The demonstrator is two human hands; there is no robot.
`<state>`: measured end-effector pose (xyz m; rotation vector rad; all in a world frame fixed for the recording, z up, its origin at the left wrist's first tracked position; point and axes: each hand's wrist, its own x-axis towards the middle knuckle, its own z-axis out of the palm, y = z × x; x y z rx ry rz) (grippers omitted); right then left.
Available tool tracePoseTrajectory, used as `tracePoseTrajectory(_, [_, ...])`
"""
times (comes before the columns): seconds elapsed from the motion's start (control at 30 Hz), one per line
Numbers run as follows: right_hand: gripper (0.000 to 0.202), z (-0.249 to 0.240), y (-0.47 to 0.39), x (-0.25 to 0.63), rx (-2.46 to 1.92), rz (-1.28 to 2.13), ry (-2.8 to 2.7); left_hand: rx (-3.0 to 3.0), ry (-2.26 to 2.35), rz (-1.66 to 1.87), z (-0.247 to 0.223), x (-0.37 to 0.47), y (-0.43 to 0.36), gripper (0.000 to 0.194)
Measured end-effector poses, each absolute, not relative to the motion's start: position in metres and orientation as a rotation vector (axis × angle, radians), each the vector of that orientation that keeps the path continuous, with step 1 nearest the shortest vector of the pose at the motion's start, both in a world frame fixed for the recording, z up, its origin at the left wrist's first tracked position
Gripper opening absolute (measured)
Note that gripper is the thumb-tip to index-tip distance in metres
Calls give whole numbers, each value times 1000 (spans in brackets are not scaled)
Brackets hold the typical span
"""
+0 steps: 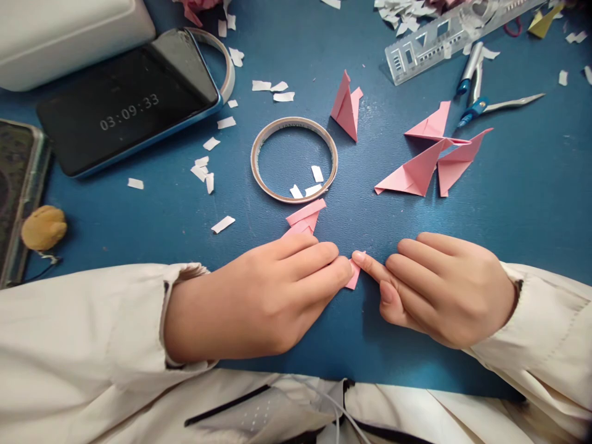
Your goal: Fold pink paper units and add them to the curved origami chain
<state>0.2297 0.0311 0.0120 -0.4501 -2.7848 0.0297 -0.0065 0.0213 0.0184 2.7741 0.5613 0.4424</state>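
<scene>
My left hand [263, 296] is closed around a folded pink paper piece [354, 275], whose small end sticks out at its fingertips. Another pink folded part [305, 216] shows above the knuckles of that hand; whether the two are joined is hidden. My right hand [439, 287] has its index fingertip on the top of the small end, with the other fingers curled in and nothing visible in them. A roll of tape [254, 161] lies just beyond my left hand. Beyond it stands a folded pink piece [345, 108], and several more [411, 172] lie together at the right.
At the left are a phone [129, 102] showing 03:09:33, a white box [74, 37], another phone [16, 191] and a yellow charm [44, 227]. A clear ruler [420, 52] and a compass [476, 108] lie at the back right. White paper scraps [223, 224] are scattered about.
</scene>
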Motion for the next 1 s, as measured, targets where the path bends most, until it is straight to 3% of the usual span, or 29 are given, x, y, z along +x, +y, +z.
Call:
tracePoseTrajectory(0.7, [26,11,30,235,-488,66,-2760,2804,574,437,17,-7,17,21])
tracePoseTrajectory(0.83, [32,18,28,234,-806,614,-2541,2907,512,410,18,-8,16,34])
tracePoseTrajectory(1.0, [27,29,23,222,-1381,1324,-1757,2986,531,404,17,-7,14,34])
